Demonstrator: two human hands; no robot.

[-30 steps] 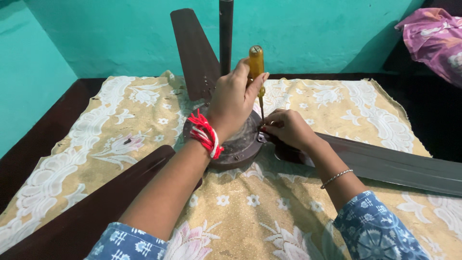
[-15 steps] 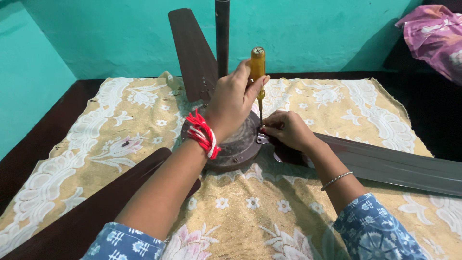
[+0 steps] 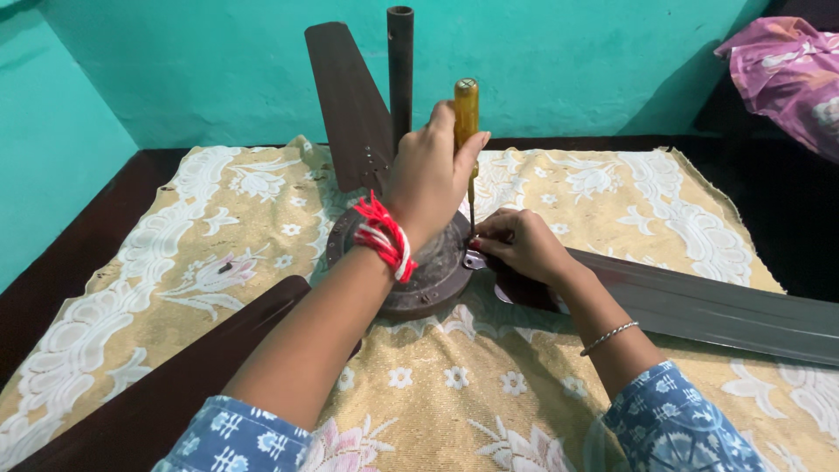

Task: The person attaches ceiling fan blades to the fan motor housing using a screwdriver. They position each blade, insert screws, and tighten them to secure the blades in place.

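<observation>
A ceiling fan lies on a yellow flowered cloth [image 3: 612,192], its round grey motor hub [image 3: 428,280] in the middle. My left hand [image 3: 428,175], with a red thread band at the wrist, grips a yellow-handled screwdriver [image 3: 466,109] held upright, tip down at the hub's right edge. My right hand [image 3: 520,240] presses on the inner end of the right blade [image 3: 717,306], fingers at the bracket by the screwdriver tip. The screw itself is hidden by my fingers.
A dark downrod [image 3: 400,70] stands up from the hub. One brown blade [image 3: 350,105] points away toward the teal wall, another [image 3: 175,385] runs to the lower left. A pink cloth bundle [image 3: 786,70] sits at the upper right. The dark wooden bed edge [image 3: 79,253] borders the cloth.
Both hands stay at the hub and blade joint. The screwdriver stays upright in my left hand; its handle has barely shifted.
</observation>
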